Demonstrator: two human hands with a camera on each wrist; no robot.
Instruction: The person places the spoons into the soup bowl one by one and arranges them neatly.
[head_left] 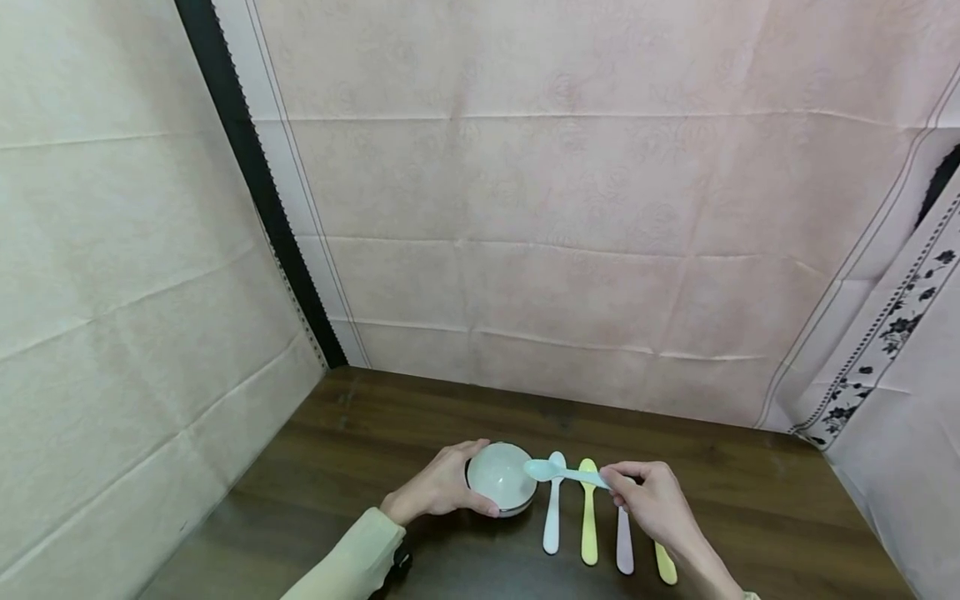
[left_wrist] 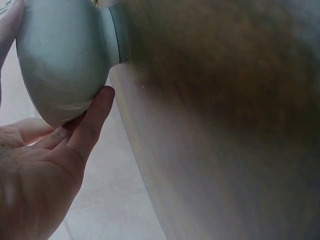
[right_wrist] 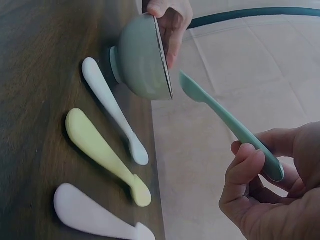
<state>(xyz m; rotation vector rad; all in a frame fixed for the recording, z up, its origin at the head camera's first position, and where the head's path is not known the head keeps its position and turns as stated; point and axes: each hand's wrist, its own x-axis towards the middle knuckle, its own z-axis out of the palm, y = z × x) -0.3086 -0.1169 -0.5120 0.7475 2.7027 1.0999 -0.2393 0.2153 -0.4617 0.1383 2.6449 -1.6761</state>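
Observation:
My left hand [head_left: 447,479] grips the side of a pale green bowl [head_left: 501,477], thumb near the front and fingers round the far side. The bowl stands upright on its foot, which meets the wood in the left wrist view. Between thumb and fingers, my right hand [right_wrist: 272,185] pinches the handle of a mint-green spoon [right_wrist: 222,114]. The spoon's head hangs just off the bowl's rim, on its right side. Below the held spoon, a pale blue spoon [head_left: 552,517], a yellow spoon [head_left: 589,525] and a lavender spoon [head_left: 625,546] lie side by side.
A second yellow spoon [head_left: 664,563] lies at the right end of the row, partly hidden by my right hand and wrist. The dark wooden table [head_left: 300,500] is bounded by cloth-covered walls [head_left: 525,208] at the back and both sides.

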